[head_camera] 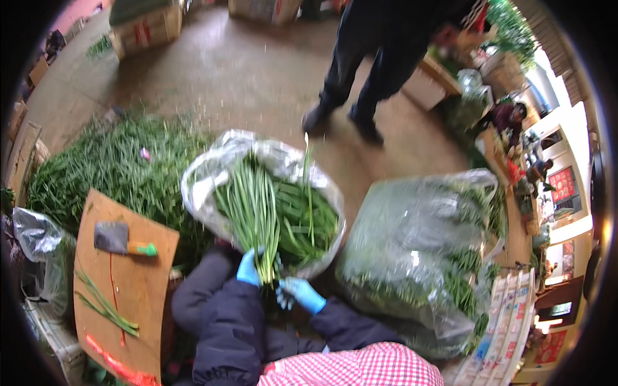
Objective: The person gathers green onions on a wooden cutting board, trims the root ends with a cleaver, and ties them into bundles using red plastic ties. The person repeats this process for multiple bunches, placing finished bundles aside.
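Observation:
My left hand (248,268), in a blue glove, is closed around the pale lower stems of a bunch of long green chives (253,207). The leafy tops point away from me and lie over an opened clear plastic bag (195,181). More flat green leaves (304,217) fill that bag. Just right of the stem ends is my right hand (301,293), also gloved in blue, with its fingers bent toward them. Whether it pinches a stem is too blurred to tell. One thin stalk (309,193) stands up above the bag's leaves.
At left, a cleaver (113,237) and a few loose stalks (108,309) lie on a wooden board (140,289). Beyond it spreads a heap of greens (130,164). A full plastic bag (405,231) sits at right. A person's legs (357,82) stand ahead.

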The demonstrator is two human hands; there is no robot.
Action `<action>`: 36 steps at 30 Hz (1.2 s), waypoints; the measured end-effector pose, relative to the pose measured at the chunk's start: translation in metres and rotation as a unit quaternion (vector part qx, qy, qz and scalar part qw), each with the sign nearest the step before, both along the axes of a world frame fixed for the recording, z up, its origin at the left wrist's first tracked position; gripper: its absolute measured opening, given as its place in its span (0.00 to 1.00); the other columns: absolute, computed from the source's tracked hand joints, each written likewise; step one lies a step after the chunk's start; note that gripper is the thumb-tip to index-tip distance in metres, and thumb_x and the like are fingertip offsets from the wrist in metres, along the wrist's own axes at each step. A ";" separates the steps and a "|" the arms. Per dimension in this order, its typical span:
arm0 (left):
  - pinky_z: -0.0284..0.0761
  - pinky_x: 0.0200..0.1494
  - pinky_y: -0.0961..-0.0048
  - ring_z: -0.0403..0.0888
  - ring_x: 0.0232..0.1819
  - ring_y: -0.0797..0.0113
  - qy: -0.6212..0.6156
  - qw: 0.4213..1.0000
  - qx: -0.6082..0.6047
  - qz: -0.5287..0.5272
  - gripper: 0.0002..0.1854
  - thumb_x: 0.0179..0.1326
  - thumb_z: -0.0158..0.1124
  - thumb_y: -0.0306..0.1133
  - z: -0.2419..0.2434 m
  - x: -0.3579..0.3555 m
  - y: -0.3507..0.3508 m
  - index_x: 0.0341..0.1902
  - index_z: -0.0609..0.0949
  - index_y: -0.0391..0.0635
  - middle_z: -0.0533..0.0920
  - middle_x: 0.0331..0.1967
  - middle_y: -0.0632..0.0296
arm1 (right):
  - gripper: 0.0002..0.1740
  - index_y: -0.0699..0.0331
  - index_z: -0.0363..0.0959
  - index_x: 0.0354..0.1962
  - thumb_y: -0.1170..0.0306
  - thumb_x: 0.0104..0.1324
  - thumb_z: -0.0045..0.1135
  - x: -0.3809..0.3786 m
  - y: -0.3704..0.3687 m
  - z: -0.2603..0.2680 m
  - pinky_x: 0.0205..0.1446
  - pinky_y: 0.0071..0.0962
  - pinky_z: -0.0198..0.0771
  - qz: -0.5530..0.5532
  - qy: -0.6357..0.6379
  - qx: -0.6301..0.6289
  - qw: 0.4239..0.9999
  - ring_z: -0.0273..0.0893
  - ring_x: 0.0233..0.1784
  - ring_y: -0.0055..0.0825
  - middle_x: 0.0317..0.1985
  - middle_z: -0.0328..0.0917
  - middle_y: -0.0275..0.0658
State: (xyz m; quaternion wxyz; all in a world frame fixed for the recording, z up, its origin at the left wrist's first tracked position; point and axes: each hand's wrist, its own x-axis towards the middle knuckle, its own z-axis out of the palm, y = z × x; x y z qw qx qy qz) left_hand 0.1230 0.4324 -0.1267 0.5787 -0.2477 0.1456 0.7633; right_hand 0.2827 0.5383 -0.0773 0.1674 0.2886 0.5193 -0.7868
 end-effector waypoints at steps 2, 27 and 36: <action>0.79 0.41 0.51 0.81 0.33 0.48 0.014 1.000 -0.019 0.005 0.20 0.59 0.54 0.41 0.002 -0.003 0.005 0.45 0.79 0.37 0.82 0.34 0.47 | 0.17 0.61 0.72 0.34 0.56 0.71 0.46 0.011 -0.001 0.009 0.22 0.19 0.69 -0.020 -0.015 -0.048 0.999 0.75 0.20 0.21 0.25 0.78 0.35; 0.79 0.40 0.63 0.82 0.33 0.57 0.204 0.967 0.134 0.074 0.15 0.59 0.56 0.38 0.100 -0.036 -0.030 0.38 0.79 0.37 0.83 0.32 0.51 | 0.47 0.55 0.40 0.71 0.55 0.63 0.58 0.018 0.059 0.129 0.30 0.23 0.73 0.100 -0.060 0.264 0.958 0.78 0.29 0.24 0.35 0.80 0.40; 0.75 0.44 0.70 0.80 0.41 0.71 0.427 0.898 0.090 -0.060 0.11 0.58 0.57 0.31 0.166 -0.006 -0.067 0.40 0.82 0.39 0.83 0.38 0.59 | 0.25 0.63 0.59 0.60 0.58 0.71 0.43 -0.048 -0.031 0.100 0.61 0.31 0.67 0.017 0.172 -0.237 0.956 0.66 0.59 0.28 0.59 0.65 0.39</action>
